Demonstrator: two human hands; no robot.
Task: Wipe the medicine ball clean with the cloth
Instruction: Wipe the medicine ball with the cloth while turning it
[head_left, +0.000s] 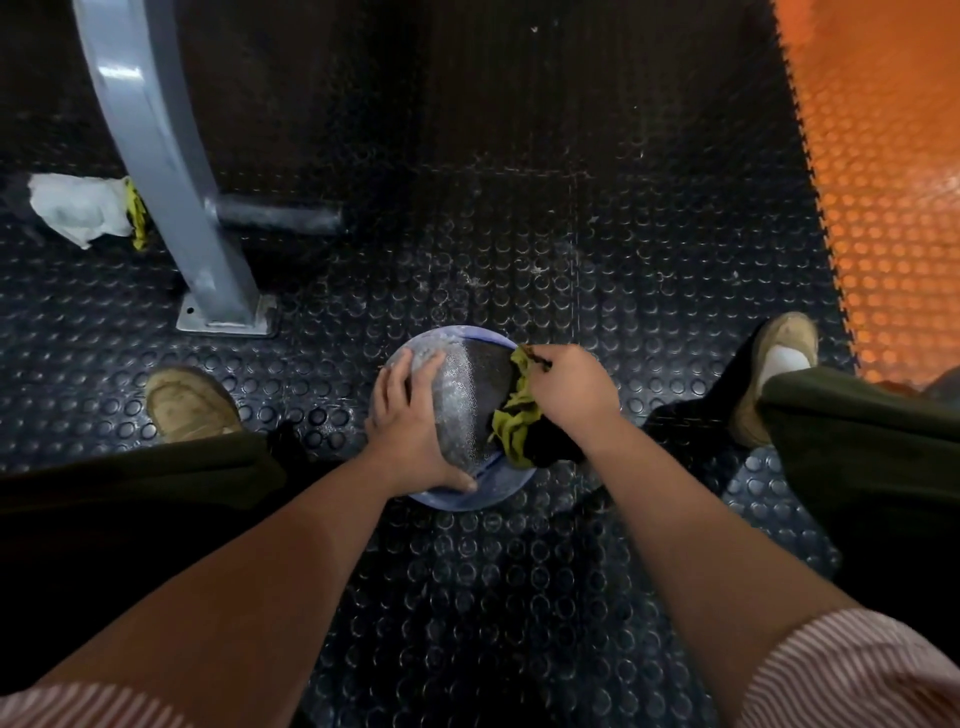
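Medicine ball (462, 410) is sitting on the studded floor mat (467, 571) between 2 shoes. Left hand (410, 421) is lying spread flat on it; right hand (569, 387) is gripping the yellow cloth (519, 421) against its right side.

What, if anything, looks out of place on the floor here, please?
A crumpled white paper-like wad and a yellow rag lie loose like litter on the black studded rubber floor behind the grey metal post.

Medicine ball (462, 410) on studded mat (519, 234)
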